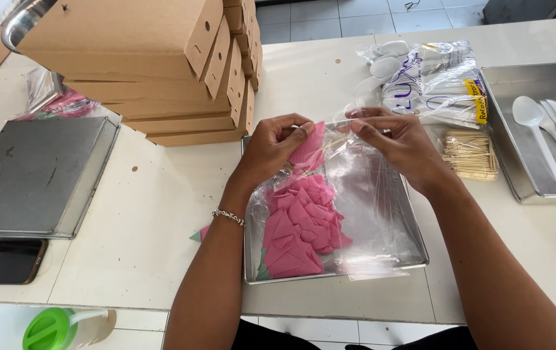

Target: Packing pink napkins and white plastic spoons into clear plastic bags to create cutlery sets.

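Pinching pink paper triangle [308, 150] tip-up in left hand [271, 148] fingers, right hand [400, 146] fingers gripping clear bag [368, 194].

Both forearms reach forward, converging — left hand [276, 141] and right hand [400, 144] raised level, near each other, palms angled inward, fingers bent in pinch — bracelet on left wrist.

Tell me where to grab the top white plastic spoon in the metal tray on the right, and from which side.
Probably by the handle. The white plastic spoon lies flat in the metal tray, bowl at the far end and handle pointing toward the near edge. Come from above at the near end, pinching the handle's narrow sides.
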